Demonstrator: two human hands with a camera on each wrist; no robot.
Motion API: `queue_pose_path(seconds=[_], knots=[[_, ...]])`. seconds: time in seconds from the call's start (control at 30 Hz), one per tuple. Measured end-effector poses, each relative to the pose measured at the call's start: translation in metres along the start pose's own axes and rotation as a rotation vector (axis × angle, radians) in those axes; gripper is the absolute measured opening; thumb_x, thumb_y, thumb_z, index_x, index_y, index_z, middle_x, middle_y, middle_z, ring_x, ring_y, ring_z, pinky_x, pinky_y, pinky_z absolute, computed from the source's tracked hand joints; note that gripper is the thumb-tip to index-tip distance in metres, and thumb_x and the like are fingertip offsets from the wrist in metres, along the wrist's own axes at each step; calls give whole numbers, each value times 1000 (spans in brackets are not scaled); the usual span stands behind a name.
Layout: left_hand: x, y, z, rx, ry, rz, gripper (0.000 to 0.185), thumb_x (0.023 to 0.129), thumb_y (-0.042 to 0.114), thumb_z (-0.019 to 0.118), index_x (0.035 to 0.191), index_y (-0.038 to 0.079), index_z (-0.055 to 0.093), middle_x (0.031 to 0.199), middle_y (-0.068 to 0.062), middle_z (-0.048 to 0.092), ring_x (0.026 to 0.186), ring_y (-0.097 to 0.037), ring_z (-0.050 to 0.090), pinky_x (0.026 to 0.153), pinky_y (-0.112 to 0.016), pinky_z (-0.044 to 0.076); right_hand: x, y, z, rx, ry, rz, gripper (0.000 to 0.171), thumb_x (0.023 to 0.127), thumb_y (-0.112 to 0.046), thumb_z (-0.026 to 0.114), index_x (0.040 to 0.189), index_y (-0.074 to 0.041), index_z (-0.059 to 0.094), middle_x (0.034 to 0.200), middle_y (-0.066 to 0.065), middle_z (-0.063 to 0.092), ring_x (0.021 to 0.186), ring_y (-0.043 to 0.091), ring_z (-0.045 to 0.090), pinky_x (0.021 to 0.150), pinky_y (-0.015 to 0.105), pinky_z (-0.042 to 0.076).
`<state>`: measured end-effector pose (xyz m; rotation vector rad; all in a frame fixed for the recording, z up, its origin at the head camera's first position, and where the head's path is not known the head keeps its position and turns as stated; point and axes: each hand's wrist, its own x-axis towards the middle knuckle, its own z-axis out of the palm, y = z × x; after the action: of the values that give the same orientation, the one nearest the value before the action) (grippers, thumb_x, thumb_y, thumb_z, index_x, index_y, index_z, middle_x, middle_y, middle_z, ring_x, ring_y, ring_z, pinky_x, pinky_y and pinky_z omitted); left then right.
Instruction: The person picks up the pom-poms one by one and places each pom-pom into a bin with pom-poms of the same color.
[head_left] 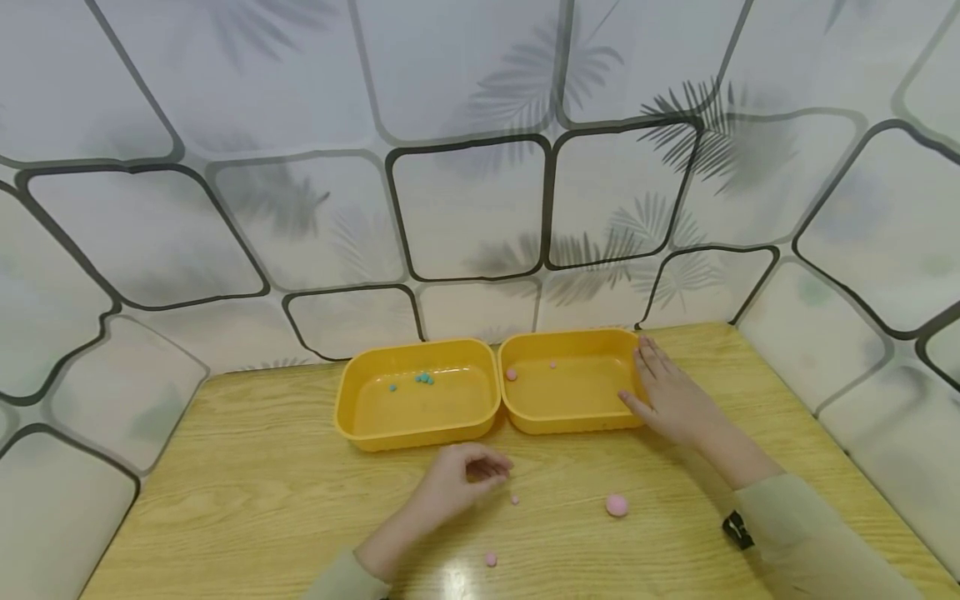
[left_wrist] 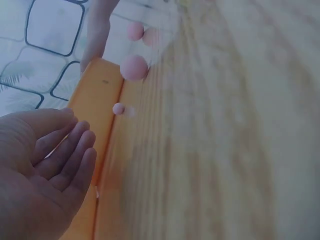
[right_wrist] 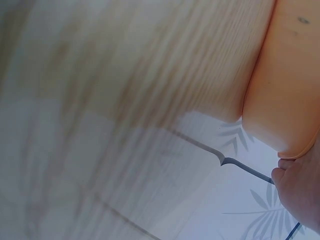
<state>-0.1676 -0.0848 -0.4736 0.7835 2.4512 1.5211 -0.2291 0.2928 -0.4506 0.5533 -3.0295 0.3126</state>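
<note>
My left hand [head_left: 457,479] loosely curled, fingers [head_left: 491,468] holding nothing, small pink ball [head_left: 515,500] on the counter [head_left: 247,492] just beside them, my right hand [head_left: 671,392] flat on the right yellow tray's [head_left: 570,421] right edge, fingers straight.

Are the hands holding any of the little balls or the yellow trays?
No ball is held. The left hand hovers loosely curled over the table, empty. The right hand rests with straight fingers on the right edge of the right yellow tray, touching, not gripping.
</note>
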Motion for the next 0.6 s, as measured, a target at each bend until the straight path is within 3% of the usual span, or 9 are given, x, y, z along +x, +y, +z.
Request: queue_pose_path(seconds=[0.3,0.6], knots=[[-2,-5,7,53,-75,-3,15,91,11,85,104,4,81,100,-8,81,86,-1,68,79,-19,60,0,-1,-1,15,-10,5,89,112,-49,45,161,19,15,173,35,2,162,53,8,132,65,18],[-1,-6,12,114,-82,-11,12,89,9,86,100,8,82,97,-3,79,83,1,64,76,-16,58,0,-2,-3,39,-24,5,90,112,-49,45,161,19,13,173,36,1,162,52,5,133,64,15]])
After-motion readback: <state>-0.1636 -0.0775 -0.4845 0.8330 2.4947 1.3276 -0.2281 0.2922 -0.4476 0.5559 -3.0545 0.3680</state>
